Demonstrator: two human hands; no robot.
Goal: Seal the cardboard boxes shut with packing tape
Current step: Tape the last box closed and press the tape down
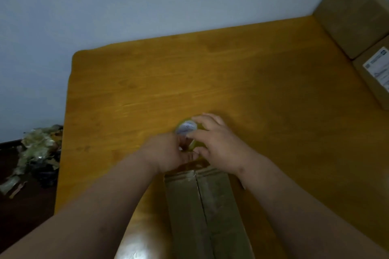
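Both hands, left hand [168,151] and right hand [214,143], grip the tape roll [187,130]; below their fingers, the box [202,212] seam looks untaped.

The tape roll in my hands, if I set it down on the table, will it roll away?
Standing on edge, the round tape roll could roll across the smooth table; flat, it should stay. It is probably light, since the right hand grips it with fingertips alone.

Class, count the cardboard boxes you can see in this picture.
3. One box lies on the table before the person, flaps closed. Two labelled boxes sit at the right edge, one behind the other. More may lie outside the frame.
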